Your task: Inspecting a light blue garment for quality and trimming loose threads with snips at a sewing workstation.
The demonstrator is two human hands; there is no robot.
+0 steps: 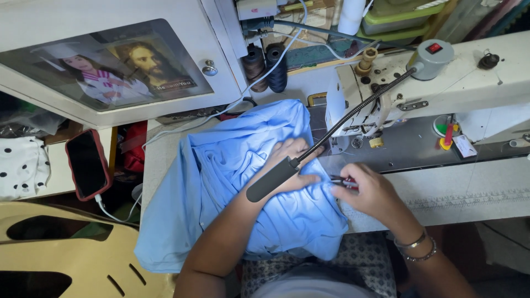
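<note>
A light blue garment [232,182] lies bunched on the sewing table in front of a white sewing machine [441,83]. My left hand [292,157] rests flat on the cloth near the needle area, fingers spread, partly hidden by a black gooseneck lamp [273,179] that lights the fabric. To the right of the lit cloth, my right hand [372,193] is closed around a small red-handled snipping tool [343,182], its tip at the garment's edge. Bracelets circle my right wrist.
Dark thread spools [266,65] stand behind the garment. A phone in a red case [87,164] charges at the left, next to polka-dot cloth [22,165]. A cream plastic chair [66,254] sits at lower left. A white cabinet door [110,60] with pictures hangs above.
</note>
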